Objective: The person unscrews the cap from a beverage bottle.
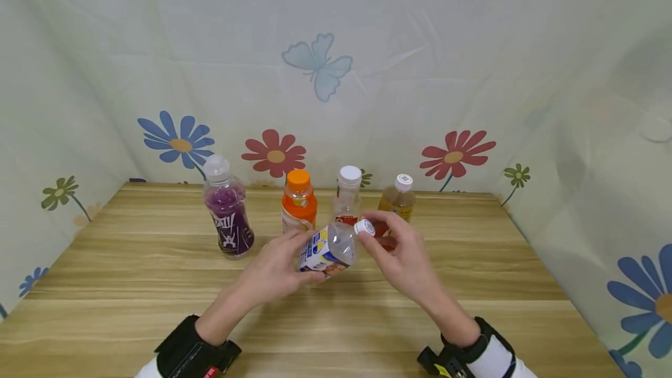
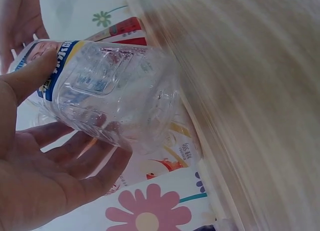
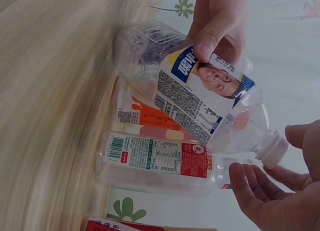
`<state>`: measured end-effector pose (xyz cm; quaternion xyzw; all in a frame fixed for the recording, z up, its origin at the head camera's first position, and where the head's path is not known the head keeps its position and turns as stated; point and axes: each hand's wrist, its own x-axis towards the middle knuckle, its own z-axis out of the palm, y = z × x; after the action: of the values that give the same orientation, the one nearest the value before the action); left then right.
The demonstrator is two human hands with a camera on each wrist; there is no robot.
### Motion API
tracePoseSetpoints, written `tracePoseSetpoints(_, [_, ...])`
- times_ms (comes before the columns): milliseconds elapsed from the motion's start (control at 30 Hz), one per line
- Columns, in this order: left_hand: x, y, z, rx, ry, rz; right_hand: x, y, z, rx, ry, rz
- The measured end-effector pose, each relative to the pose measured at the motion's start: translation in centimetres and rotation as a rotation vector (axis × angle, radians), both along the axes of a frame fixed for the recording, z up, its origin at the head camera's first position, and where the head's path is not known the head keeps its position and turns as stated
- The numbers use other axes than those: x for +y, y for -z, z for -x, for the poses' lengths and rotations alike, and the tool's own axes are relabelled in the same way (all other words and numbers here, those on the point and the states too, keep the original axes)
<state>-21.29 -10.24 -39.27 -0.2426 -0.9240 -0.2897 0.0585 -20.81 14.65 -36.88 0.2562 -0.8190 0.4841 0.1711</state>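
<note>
My left hand (image 1: 275,267) grips a clear plastic bottle (image 1: 342,245) around its white, blue and yellow label, thumb on one side and fingers on the other. The bottle is tilted above the table, with its neck toward the right. On that neck sits a white cap (image 3: 273,150). My right hand (image 1: 409,258) has its thumb and fingers around the cap, the thumb on one side and the fingertips on the other. A printed face shows on the bottle's label (image 3: 192,93) in the right wrist view. The bottle looks empty of drink.
Behind the hands, several bottles stand on the wooden table (image 1: 131,284): a purple bottle (image 1: 231,220) at left, an orange-capped one (image 1: 299,200), a clear white-capped one (image 1: 349,191) and a yellowish one (image 1: 397,198). A flowered cloth (image 1: 367,28) hangs behind the table.
</note>
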Motion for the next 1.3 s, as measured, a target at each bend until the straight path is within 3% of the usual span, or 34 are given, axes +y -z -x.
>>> tracePoseSetpoints(200, [0.04,-0.08,-0.01,0.019,-0.003,-0.015,-0.1,0.08,0.08,0.003,0.082,0.026])
tracePoseSetpoints(800, [0.1,0.05,-0.17,0.054,0.003,-0.032,0.12,-0.1,-0.16,0.134,0.012,0.0])
tracePoseSetpoints(1300, [0.02,0.07,-0.14,0.037,0.001,-0.008,0.4,-0.58,-0.22,0.052,-0.063,-0.036])
